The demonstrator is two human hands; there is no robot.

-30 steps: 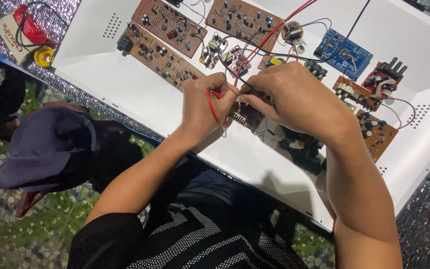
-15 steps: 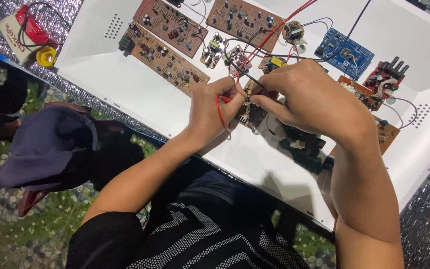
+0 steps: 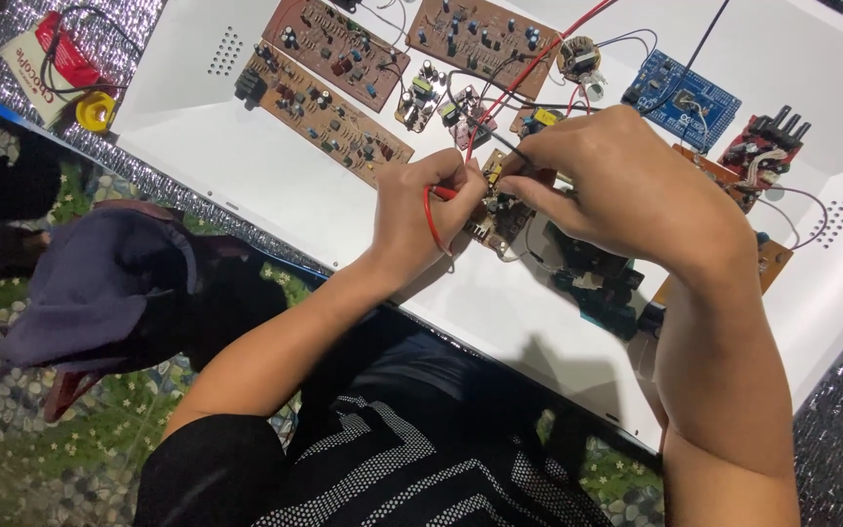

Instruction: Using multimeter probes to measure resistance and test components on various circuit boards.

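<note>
My left hand [image 3: 420,217] pinches a red wire [image 3: 432,217] that loops down past its fingers. My right hand [image 3: 626,190] pinches a black wire [image 3: 496,139] just to the right of it. Both hands meet over a small brown circuit board [image 3: 496,217] lying on the white panel [image 3: 275,181]. The wire ends and most of that board are hidden under my fingers. Red and black leads run up and away across the panel toward the top edge.
Several brown circuit boards [image 3: 329,98] and a blue board [image 3: 681,98] lie on the white panel. A red and black part [image 3: 763,146] sits at the right. A dark blue cloth [image 3: 90,288] lies at the left, a yellow roll [image 3: 96,112] at top left.
Both hands have shifted slightly up over the small board. My right hand's fingers have closed in toward the left hand, and the red wire loop hangs a little lower.
</note>
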